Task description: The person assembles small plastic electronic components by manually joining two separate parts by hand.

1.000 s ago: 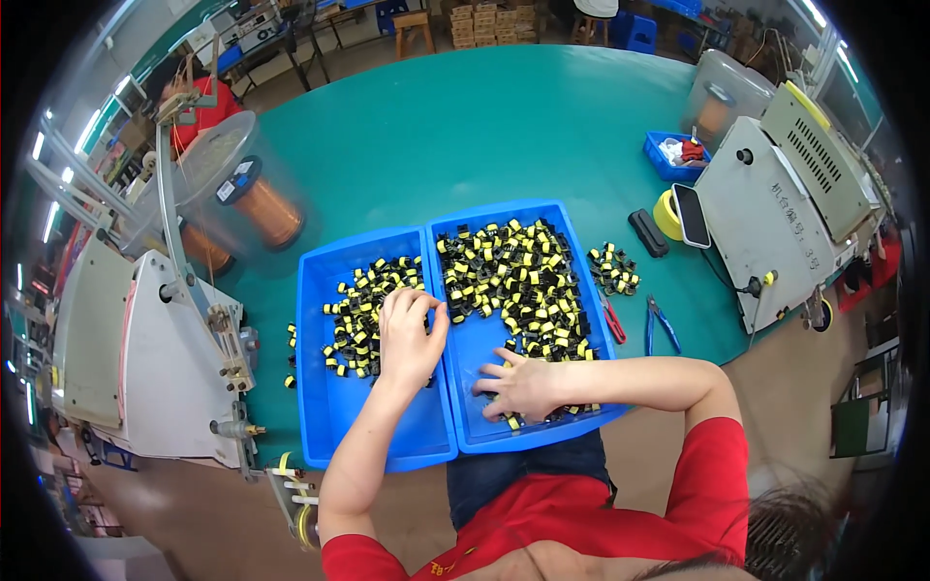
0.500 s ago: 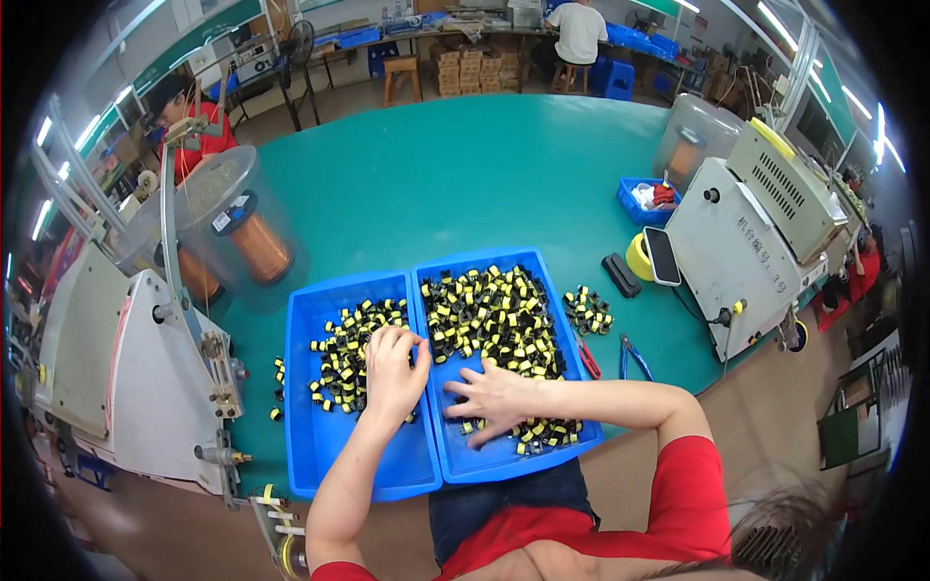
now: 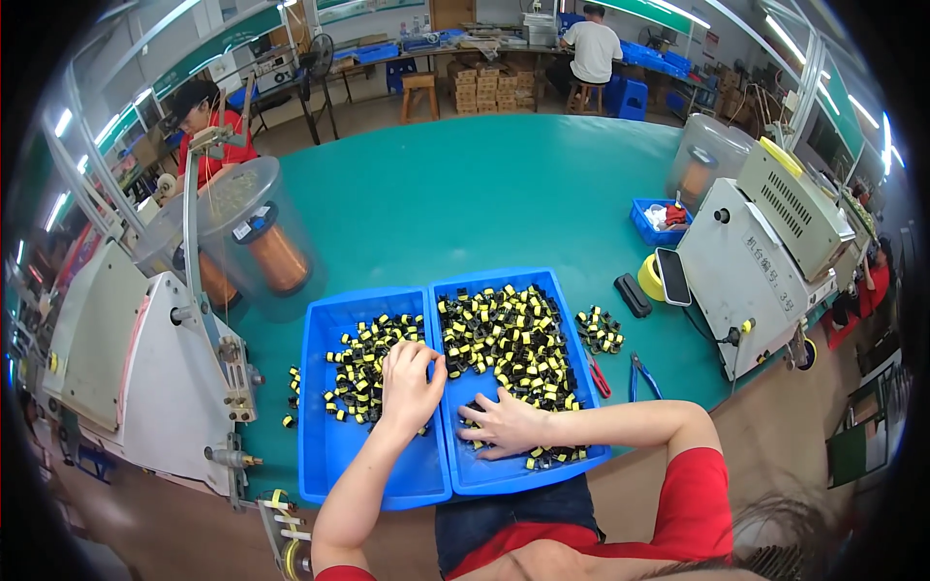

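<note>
Two blue plastic trays sit side by side at the near edge: a left tray (image 3: 325, 455) and a right tray (image 3: 481, 476). Small black coil bobbins banded with yellow tape (image 3: 363, 360) lie scattered in the left one. A denser heap of the same bobbins (image 3: 509, 334) fills much of the right one. Over the left tray, near the walls where the trays meet, my left hand (image 3: 411, 387) is closed with fingers curled; whatever it may hold is hidden. My right hand (image 3: 506, 424) reaches low into the right tray, fingers spread, beside bobbins along its near side.
Loose bobbins (image 3: 600, 331) lie right of the trays, near red-handled cutters (image 3: 599, 376) and blue-handled pliers (image 3: 643, 376). Machines flank the table: one left (image 3: 165, 378), one right (image 3: 741, 261). Copper wire spools (image 3: 281, 257) stand at left. Co-workers sit farther off.
The whole view has shifted, so the trays and table appear lower and slightly right. My right hand's fingers have drawn in a little; my left hand stays curled over the left tray.
</note>
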A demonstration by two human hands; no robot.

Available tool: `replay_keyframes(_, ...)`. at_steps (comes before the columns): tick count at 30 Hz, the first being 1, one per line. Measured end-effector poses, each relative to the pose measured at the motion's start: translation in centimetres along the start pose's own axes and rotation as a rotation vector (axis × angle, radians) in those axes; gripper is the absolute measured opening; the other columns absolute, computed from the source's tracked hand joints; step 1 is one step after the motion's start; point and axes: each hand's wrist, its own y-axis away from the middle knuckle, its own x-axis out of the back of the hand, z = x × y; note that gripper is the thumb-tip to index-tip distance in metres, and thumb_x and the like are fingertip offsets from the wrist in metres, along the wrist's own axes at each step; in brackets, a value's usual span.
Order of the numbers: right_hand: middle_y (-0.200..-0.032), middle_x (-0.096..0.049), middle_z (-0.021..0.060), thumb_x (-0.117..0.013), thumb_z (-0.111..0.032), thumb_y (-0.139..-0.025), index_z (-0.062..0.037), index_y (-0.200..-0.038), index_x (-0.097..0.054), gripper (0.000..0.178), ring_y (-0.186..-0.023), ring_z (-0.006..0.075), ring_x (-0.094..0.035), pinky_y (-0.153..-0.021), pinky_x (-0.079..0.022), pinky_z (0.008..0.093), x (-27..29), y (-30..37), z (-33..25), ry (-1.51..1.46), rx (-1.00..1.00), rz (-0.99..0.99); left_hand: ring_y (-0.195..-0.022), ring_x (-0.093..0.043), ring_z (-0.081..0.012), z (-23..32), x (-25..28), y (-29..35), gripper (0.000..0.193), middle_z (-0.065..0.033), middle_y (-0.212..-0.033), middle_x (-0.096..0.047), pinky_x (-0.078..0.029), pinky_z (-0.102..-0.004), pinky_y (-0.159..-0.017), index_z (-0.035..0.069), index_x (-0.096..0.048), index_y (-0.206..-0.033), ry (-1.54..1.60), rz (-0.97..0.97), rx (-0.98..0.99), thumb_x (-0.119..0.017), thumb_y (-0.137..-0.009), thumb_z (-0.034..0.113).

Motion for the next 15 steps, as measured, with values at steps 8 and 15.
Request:
replay_keyframes(8, -0.112, -0.049, 0.0145, -0.054, -0.057, -0.076, -0.0178, -0.108, -0.054, 0.051, -0.086, 0.0266, -0.052, -0.056, -0.046, 0.0397, 0.9, -0.3, -0.5, -0.093, -0.17, -0.023, -0.095, -0.052, -0.0271, 0.1, 0.3, 0.0, 0.008, -0.0091, -0.087, -0.057, -0.039, -0.0381, -0.082, 0.004, -0.059, -0.078, -0.001, -0.017, -0.006, -0.064, -0.076, 0.01)
replay_keyframes(15, -0.105, -0.047, 0.0131, -0.057, -0.051, -0.075, -0.0174, -0.112, -0.053, 0.05, -0.089, 0.0272, -0.05, -0.053, -0.047, 0.0394, 0.8, -0.1, -1.2, -0.178, -0.179, -0.1, -0.095, -0.051, -0.0275, 0.2, 0.2, -0.1, 0.007, -0.0085, -0.086, -0.057, -0.039, -0.0386, -0.082, 0.004, -0.06, -0.078, 0.011, -0.019, -0.02, -0.063, -0.076, 0.01)
